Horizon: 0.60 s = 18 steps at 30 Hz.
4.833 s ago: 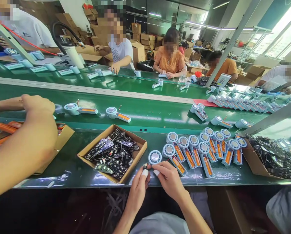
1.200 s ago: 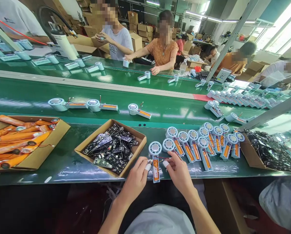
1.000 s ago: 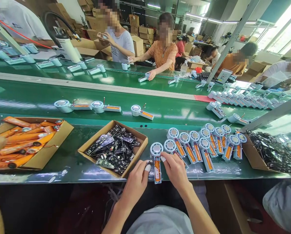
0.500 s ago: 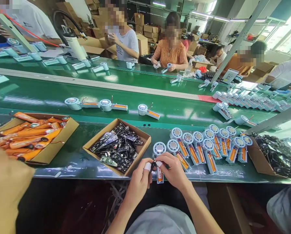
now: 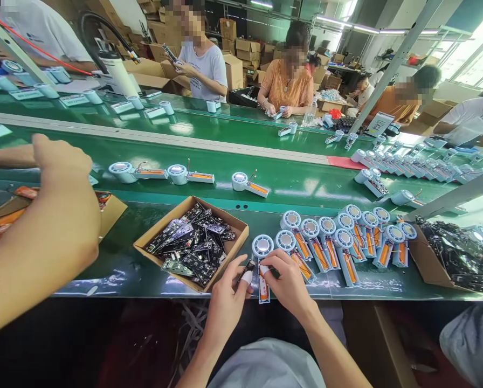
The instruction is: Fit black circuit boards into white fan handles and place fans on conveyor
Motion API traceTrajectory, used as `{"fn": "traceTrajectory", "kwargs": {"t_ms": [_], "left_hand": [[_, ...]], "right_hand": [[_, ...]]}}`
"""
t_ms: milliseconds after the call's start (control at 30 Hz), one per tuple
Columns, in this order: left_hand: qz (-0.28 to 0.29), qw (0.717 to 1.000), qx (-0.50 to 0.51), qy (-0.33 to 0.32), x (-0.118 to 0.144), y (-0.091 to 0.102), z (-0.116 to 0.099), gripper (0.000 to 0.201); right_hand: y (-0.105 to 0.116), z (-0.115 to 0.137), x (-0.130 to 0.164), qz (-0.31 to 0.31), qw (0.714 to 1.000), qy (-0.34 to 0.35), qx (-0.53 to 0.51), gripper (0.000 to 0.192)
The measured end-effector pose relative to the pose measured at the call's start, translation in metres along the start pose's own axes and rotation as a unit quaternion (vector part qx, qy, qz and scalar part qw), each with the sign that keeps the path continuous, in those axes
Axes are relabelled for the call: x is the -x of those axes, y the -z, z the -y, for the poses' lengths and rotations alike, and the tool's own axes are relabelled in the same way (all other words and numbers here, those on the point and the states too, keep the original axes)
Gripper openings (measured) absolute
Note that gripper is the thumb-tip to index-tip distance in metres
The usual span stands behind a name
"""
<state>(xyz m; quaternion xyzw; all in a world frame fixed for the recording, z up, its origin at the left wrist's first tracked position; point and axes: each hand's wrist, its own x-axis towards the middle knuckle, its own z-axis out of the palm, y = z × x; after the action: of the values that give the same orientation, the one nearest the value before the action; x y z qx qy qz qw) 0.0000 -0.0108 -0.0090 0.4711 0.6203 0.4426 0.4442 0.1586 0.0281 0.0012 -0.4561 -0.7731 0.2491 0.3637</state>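
While both hands are kept at the near edge of the green surface (image 5: 116,269), a small fan unit (image 5: 262,264) is worked on between them — its round white head lies far of the fingers and its orange-filled handle points toward the near edge. The left hand (image 5: 227,302) is closed in a pinch on a small dark circuit board (image 5: 247,268), held just left of the unit; a white cot is worn on the thumb tip. The right hand (image 5: 292,283) is curled over the handle, its fingertips pressed together on the upper part of it, so the grip is clamped on the unit.

Just left of the hands a cardboard box of circuit boards (image 5: 193,245) is set, touching distance from the left hand. To the right, a cluster of finished-looking fan units (image 5: 346,237) is laid in two overlapping rows, and further right an open box of dark parts (image 5: 452,253) is seen. Three more fan units (image 5: 185,175) are spread along the belt beyond. At the far left a co-worker's arm (image 5: 43,237) is stretched over a box of orange batteries (image 5: 108,207), most of which is hidden by it — across the far belt several other people are seated at work
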Motion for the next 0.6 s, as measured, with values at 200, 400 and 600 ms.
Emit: {"fn": "traceTrajectory", "kwargs": {"t_ms": [200, 400, 600], "left_hand": [[0.007, 1.000, 0.010, 0.010, 0.002, -0.001, -0.001, 0.034], [-0.045, 0.981, -0.102, -0.159, 0.008, -0.005, 0.009, 0.032], [-0.043, 0.953, -0.161, -0.252, 0.001, 0.005, 0.009, 0.030]], "right_hand": [[0.001, 0.009, -0.002, 0.011, 0.993, 0.043, 0.112, 0.023], [-0.002, 0.020, -0.001, 0.032, 0.973, 0.046, 0.225, 0.019], [0.000, 0.013, -0.006, 0.060, 0.977, 0.078, 0.189, 0.016]]}}
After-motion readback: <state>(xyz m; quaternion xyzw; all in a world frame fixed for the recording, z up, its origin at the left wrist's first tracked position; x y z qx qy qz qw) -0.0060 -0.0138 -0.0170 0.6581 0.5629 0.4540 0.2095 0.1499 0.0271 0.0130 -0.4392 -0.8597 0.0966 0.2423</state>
